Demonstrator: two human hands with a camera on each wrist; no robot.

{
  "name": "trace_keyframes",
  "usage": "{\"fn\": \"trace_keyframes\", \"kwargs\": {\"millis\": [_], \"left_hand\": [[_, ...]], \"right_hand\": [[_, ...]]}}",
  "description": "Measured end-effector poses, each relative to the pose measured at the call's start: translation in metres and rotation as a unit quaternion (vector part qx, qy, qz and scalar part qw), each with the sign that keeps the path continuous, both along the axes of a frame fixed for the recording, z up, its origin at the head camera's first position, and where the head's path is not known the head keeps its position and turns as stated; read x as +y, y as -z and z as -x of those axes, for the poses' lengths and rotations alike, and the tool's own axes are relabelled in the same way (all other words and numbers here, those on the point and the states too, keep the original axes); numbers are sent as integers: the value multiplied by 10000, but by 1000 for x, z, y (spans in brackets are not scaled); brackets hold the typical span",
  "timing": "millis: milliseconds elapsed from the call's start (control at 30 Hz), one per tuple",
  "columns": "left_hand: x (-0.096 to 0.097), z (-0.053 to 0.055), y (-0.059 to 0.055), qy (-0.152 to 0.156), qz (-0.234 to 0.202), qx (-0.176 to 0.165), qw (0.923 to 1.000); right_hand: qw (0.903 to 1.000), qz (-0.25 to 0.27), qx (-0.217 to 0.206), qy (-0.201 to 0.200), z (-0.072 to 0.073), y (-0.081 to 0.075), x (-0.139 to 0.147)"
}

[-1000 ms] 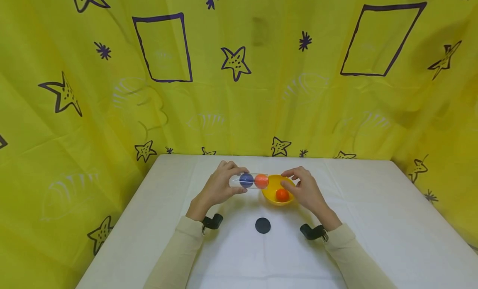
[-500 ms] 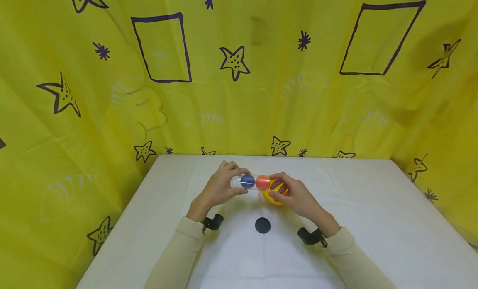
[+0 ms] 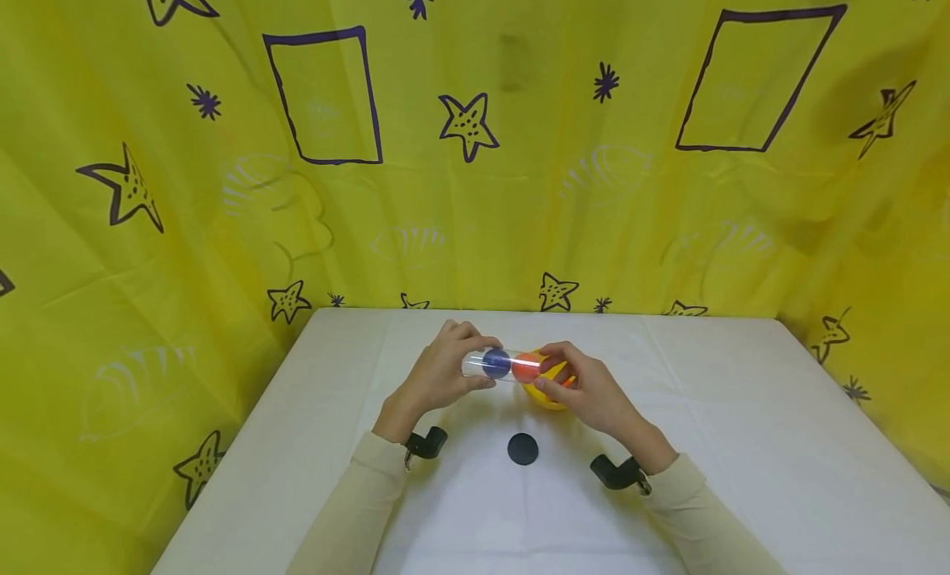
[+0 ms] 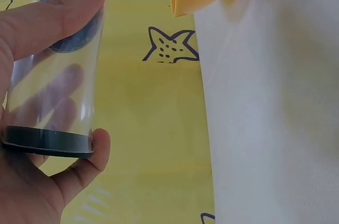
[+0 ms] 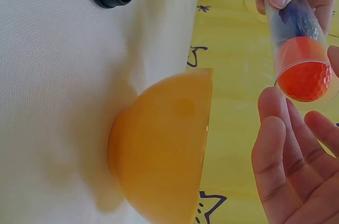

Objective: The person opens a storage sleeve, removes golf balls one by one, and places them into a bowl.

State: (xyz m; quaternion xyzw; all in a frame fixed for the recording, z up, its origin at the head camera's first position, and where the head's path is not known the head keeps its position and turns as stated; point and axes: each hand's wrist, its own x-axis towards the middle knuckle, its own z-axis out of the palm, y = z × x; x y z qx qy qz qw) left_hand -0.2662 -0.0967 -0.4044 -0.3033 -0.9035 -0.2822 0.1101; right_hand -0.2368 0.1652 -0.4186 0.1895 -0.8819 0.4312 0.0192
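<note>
- Curtain point(image 3: 475, 204): yellow, printed with dark stars and outlined frames; hangs behind the counter.
- Counter point(image 3: 460, 501): white-covered; carries the bowl and the cap.
- Left sleeve point(image 3: 349, 501) and right sleeve point(image 3: 708, 509): beige; enter from the near edge of the head view.
- Left hand point(image 3: 439, 373): grasping the tube near its dark-based end, digits on opposite sides of the wall.
- Right hand point(image 3: 590, 389): released, fingers loosely bent and spread about the tube's mouth. Contact with the rim cannot be confirmed.
- Bowl point(image 5: 164, 144): orange-yellow, upright on the counter, partly behind the right hand. A red-orange patch point(image 3: 570, 383) shows inside; its shape is mostly hidden.
- Tube point(image 3: 475, 364): clear, raised off the counter between the hands, nearly horizontal, mouth toward the right hand.
- Left wrist camera point(image 3: 426, 443) and right wrist camera point(image 3: 616, 473): black, one on each wrist.
- Cap point(image 3: 523, 449): black, round; on the counter, nearer the person than the bowl.
- Blue ball point(image 3: 496, 363): inside the tube, next to the orange ball.
- Orange ball point(image 5: 304, 78): dimpled, at the tube's mouth.
</note>
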Motion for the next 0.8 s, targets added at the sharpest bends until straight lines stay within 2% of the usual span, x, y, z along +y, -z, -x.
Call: {"fn": "trace_keyframes", "kwargs": {"millis": [233, 800], "left_hand": [[1, -2, -2, 98, 79, 181, 9998], [-2, 2, 1, 27, -156, 70, 9999]], "right_hand": [[9999, 22, 72, -89, 0, 2, 1], [9999, -101, 4, -109, 4, 0, 13]]}}
